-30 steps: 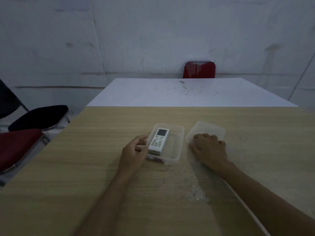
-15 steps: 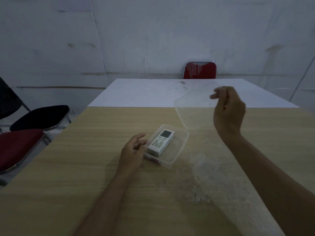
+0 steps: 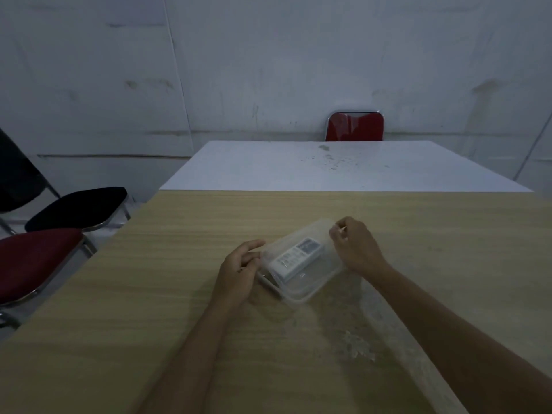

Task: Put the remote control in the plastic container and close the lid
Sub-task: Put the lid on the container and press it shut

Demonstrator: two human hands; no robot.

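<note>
Item: remote control [image 3: 295, 259], lying inside plastic container [image 3: 298, 289] on worktop [image 3: 179, 279]. Lid [image 3: 316, 234] laid over, not visibly sealed. Left hand [image 3: 239, 271] steadies left wall, grip loosely spread; right hand [image 3: 357, 245] pinches lid's far-right edge. Remaining: press shut.

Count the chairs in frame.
3. A red chair stands behind the far edge of the white table; a black chair and a second red chair stand left of the wooden table. Others may be hidden outside the frame.
</note>
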